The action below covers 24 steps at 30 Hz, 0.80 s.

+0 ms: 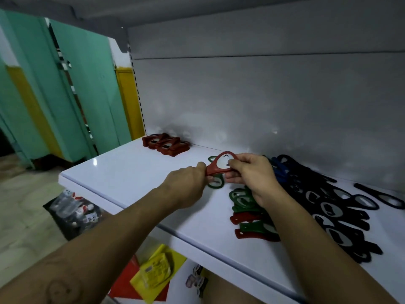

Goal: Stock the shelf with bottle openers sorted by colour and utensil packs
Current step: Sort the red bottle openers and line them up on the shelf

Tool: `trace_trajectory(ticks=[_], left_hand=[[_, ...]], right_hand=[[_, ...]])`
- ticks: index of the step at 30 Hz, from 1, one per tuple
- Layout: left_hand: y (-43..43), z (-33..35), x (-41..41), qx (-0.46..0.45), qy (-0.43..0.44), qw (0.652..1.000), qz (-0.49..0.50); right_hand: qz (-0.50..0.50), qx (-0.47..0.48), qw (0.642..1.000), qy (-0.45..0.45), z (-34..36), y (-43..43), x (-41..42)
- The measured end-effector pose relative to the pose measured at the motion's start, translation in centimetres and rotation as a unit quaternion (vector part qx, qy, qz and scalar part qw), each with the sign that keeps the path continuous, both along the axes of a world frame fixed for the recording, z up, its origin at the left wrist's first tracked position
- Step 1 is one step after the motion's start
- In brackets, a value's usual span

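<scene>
Early stage. Left hand (188, 181) is pinching the red opener (215, 170) by its handle, right hand (252, 172) pinching its ring. Red stack (166, 145) is sitting well beyond the left fingertips. Green/red pile (245, 216) under the right fingers and black pile (337, 216) beyond them are waiting, unsorted.
</scene>
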<state>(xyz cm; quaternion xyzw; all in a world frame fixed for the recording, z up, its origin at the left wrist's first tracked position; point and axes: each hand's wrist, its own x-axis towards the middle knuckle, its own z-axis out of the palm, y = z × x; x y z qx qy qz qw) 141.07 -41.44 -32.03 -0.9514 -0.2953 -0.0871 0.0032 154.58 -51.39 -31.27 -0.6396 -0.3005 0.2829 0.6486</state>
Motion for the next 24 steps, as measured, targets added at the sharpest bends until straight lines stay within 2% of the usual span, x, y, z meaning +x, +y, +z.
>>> trace_trajectory(ticks=[3,5,7,8,12,15,17,19,22,24], left_hand=[[1.1,-0.2,-0.3,-0.012,-0.033,0.999,-0.028],[1.8,-0.4,0.2,-0.124,-0.090,0.986,-0.066],[2.2,-0.3,1.1,-0.259,-0.142,0.951,-0.090],[2.4,-0.4,1.6,-0.291,-0.149,0.941,-0.091],[4.1,-1.4,3.6,-0.313,-0.191,0.926,-0.091],[4.5,-2.4,4.7,-0.337,-0.268,0.897,-0.101],[4.5,-3.2,5.5,-0.366,-0.327,0.868,-0.075],[4.9,-3.8,6.1,-0.408,-0.379,0.830,-0.033],[5.6,-4.6,6.4,-0.452,-0.412,0.791,-0.002],[5.8,-4.8,6.3,-0.457,-0.408,0.790,-0.007]], right_hand=[[-0.002,-0.026,1.000,-0.017,0.2,0.9,0.1],[0.004,-0.055,0.998,-0.032,0.3,1.7,0.4],[0.015,-0.079,0.996,-0.035,0.2,2.5,0.6],[0.015,-0.080,0.996,-0.030,0.1,3.0,0.8],[0.033,-0.085,0.996,-0.020,0.2,4.0,1.4],[0.015,-0.142,0.986,-0.090,1.2,4.1,3.6],[-0.057,-0.197,0.959,-0.196,2.4,3.6,6.3],[-0.111,-0.269,0.901,-0.321,3.3,3.2,8.5],[-0.067,-0.373,0.819,-0.432,2.8,3.8,9.1],[-0.014,-0.422,0.779,-0.464,1.7,5.2,8.2]])
